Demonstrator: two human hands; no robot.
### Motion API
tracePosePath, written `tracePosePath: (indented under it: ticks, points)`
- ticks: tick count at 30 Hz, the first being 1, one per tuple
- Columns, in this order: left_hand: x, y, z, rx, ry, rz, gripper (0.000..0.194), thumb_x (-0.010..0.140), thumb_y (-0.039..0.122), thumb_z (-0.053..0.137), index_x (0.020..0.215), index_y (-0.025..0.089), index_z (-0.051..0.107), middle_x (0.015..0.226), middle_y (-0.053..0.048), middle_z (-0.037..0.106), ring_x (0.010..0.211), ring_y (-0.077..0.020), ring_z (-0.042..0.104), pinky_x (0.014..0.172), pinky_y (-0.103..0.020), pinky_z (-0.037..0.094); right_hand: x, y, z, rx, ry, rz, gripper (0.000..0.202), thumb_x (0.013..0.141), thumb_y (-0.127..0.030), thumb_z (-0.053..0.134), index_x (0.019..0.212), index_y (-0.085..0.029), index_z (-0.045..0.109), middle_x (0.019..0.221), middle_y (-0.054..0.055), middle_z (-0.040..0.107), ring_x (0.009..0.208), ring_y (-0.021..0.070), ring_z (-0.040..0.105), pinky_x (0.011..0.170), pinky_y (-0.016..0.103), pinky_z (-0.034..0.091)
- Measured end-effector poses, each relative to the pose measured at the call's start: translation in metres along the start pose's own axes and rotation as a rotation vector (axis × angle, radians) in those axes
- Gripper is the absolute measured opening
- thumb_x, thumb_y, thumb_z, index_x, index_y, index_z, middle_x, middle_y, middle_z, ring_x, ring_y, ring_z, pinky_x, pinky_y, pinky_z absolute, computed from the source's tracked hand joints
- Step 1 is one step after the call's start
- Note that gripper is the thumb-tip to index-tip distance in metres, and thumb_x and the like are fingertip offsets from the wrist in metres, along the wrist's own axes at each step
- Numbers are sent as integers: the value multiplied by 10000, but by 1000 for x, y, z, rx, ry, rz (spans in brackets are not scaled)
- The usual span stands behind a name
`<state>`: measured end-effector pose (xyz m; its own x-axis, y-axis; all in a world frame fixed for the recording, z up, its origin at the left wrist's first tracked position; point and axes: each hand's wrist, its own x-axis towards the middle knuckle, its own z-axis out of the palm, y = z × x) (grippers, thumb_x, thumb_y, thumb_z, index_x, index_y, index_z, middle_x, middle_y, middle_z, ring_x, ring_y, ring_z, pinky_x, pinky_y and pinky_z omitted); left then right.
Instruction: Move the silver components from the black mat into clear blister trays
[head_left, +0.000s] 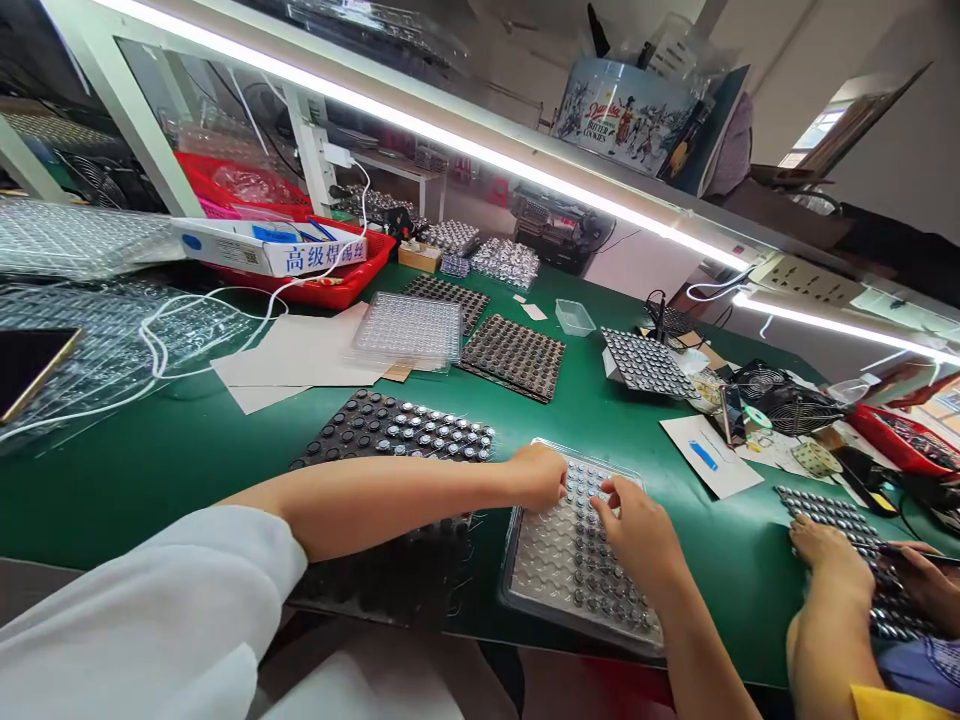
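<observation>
A clear plastic tray (544, 565) with rows of cups lies in front of me, its right-hand columns filled with small round metal parts. My left hand (541, 476) is over the tray's far left part, fingers curled in; whatever they hold is hidden. Close by, my right hand (641, 525) hovers above the filled columns with thumb and forefinger slightly apart, and I see nothing between them. Under my left forearm lies a dark tray (352, 430) of round parts, some silver-topped with thin wires, partly covered by the arm.
Behind stand another dark parts tray (517, 355), stacked clear trays (409, 330) and a small clear box (574, 317). A red basket (375, 262) and white cable (161, 350) are at left. At right, a co-worker's hand (832, 555) rests at another parts tray. A lit shelf hangs overhead.
</observation>
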<state>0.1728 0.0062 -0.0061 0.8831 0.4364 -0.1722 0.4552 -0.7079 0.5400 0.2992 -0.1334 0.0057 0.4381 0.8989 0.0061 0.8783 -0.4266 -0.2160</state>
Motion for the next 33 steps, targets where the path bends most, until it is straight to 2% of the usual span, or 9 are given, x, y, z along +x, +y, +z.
tracePosePath:
  ticks: [5, 9, 13, 16, 20, 23, 25, 29, 33]
  points:
    - [-3, 7, -2, 125, -2, -7, 213, 773, 286, 569, 871, 171, 720, 956, -117, 700, 989, -277, 605, 854, -355, 460, -12, 19, 3, 30, 23, 7, 263, 844, -422, 441, 946, -225, 582, 891, 36, 660, 826, 207, 608, 700, 318, 395]
    - [-5, 9, -1, 169, -7, 15, 246, 759, 269, 566, 933, 151, 693, 1030, -135, 678, 1010, -284, 600, 867, -367, 467, -6, 24, 13, 57, 33, -43, 334, 809, -504, 442, 919, -235, 606, 867, 33, 670, 782, 210, 619, 686, 335, 431]
    - [-4, 7, 2, 162, 34, 16, 346, 730, 280, 597, 1019, 96, 638, 1069, -177, 647, 1008, -302, 592, 856, -384, 478, 10, 10, 6, 83, 69, -62, 400, 765, -574, 467, 920, -238, 618, 866, 41, 678, 727, 209, 620, 658, 342, 460]
    - [-16, -3, -7, 63, 69, 55, 376, 738, 329, 622, 1050, 118, 608, 1070, -161, 628, 1020, -288, 578, 821, -350, 484, 18, -14, -7, 80, 81, -90, 413, 755, -600, 478, 914, -249, 626, 856, 37, 679, 724, 212, 622, 642, 335, 465]
    - [-66, -44, -45, -37, 128, 107, 305, 794, 350, 615, 1047, 179, 604, 1088, -103, 615, 1042, -247, 558, 822, -312, 459, 26, -46, -17, 103, 62, -189, 381, 786, -572, 474, 900, -246, 635, 828, 33, 675, 723, 202, 622, 650, 316, 464]
    - [-119, -95, -79, -87, 252, 71, 167, 830, 254, 580, 969, 177, 628, 1016, -60, 645, 973, -195, 573, 834, -280, 430, 31, -69, -12, 136, 6, -305, 330, 821, -512, 475, 890, -235, 642, 835, 38, 676, 736, 194, 619, 665, 303, 456]
    - [-150, -131, -93, -70, 310, 3, 114, 840, 222, 558, 887, 176, 652, 927, -44, 660, 923, -188, 577, 826, -283, 417, 36, -88, -5, 142, -35, -392, 285, 849, -455, 468, 877, -235, 646, 861, 39, 676, 763, 189, 615, 693, 301, 446]
    - [-184, -183, -90, -41, 411, -67, 176, 839, 272, 574, 957, 181, 667, 981, -57, 651, 966, -204, 557, 873, -299, 397, 47, -143, 13, 128, -149, -541, 217, 879, -343, 463, 882, -237, 653, 895, 30, 665, 838, 179, 599, 740, 289, 416]
    - [-186, -195, -78, -24, 383, -18, 180, 846, 317, 581, 946, 214, 689, 975, -37, 659, 982, -195, 540, 891, -282, 374, 56, -201, 30, 119, -224, -633, 176, 877, -302, 498, 911, -236, 658, 941, 26, 654, 902, 170, 578, 764, 267, 389]
